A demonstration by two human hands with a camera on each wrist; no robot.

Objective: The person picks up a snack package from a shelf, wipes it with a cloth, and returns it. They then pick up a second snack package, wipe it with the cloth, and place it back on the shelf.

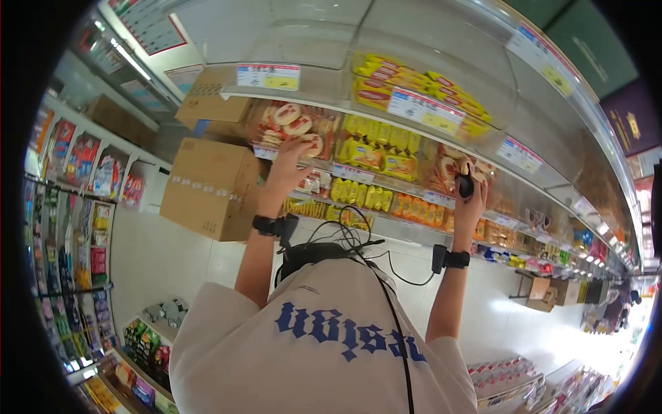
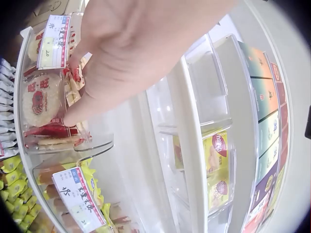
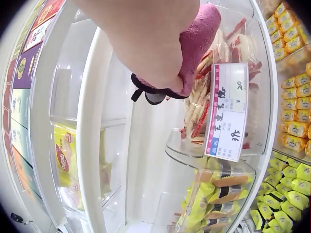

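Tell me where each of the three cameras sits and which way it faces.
Head: worn on the person's head, facing forward and down at the snack shelves; shows the shirt, both raised arms, the left hand and the right hand.
Left wrist: on the left wrist, facing along the hand into a clear bin of red-and-white snack packs; shows palm and fingers.
Right wrist: on the right wrist, facing another bin; shows the hand gripping a small item.
Shared: head and left wrist views both show the packs that the left fingers touch.
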